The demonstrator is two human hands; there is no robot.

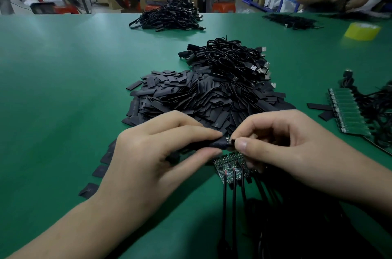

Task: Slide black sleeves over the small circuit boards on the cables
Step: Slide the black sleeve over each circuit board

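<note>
From the head view, a big pile of sleeves (201, 97) lies in the middle of the green desk (63, 78). Just in front of the pile, the left hand (152, 152) holds one black sleeve (214, 143). Its fingers (191, 131) and thumb are curled and pinch the sleeve from above and below. The right hand (282, 142) is right beside it, thumb and fingers pinched tight on the small circuit board (231, 142), whose tip sits at the sleeve's open end. Under both hands, in front of the pile, more bare boards (230, 165) lie flat on the desk. Their cables (224, 195) run down toward the person. Behind the pile, touching it, is a heap of coiled black leads (233, 59) with plugs. To the right of the pile, well apart, a row of green boards (347, 110) lies side by side. Far behind the pile to the right stands a yellow tape roll (361, 31).
</note>
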